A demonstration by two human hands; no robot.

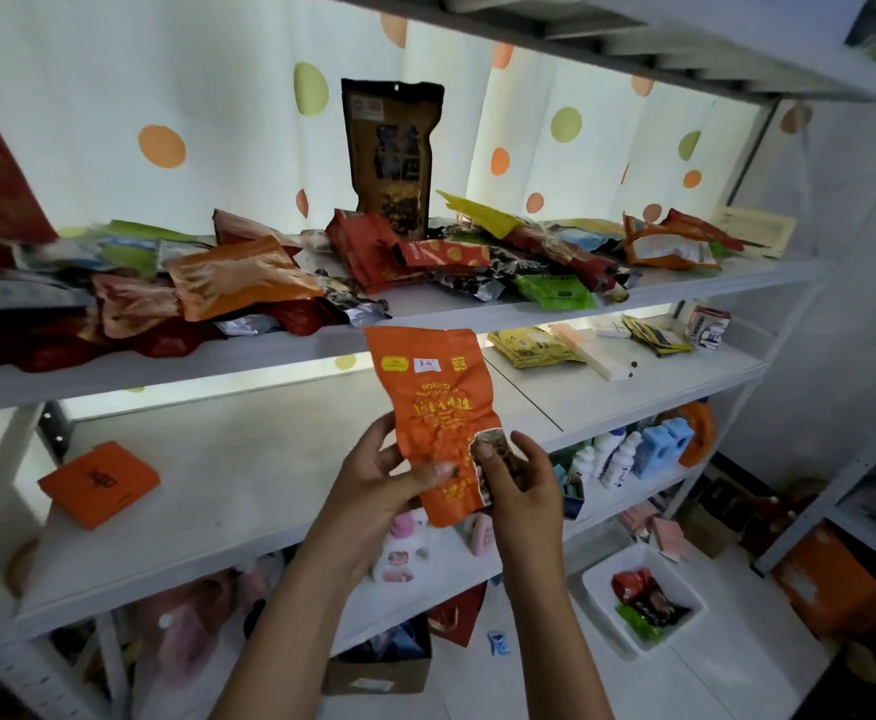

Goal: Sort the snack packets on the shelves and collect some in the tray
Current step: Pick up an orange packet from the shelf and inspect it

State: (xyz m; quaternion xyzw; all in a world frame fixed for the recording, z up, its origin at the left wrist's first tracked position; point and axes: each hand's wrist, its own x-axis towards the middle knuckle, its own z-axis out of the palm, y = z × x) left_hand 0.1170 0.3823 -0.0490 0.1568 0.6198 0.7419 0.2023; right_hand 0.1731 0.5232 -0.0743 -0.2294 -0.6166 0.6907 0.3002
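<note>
The orange packet (433,407) looks like crinkled matt foil-plastic with a clear window low on its side. Above it, the shelf (477,311) is smooth, matt white board, heaped with glossy, creased packets (238,278). Behind the shelf hangs a soft, dotted cloth curtain (165,96). Below the packet, the tray (602,571) is smooth white plastic on a glossy tiled floor (727,683).

Spotted curtain (176,85) hangs behind the shelving. Below it, left, orange box (99,483) lies flat; lower right, white bottles (613,457) beside blue containers (665,443). Cardboard box (381,672) on floor beneath.
</note>
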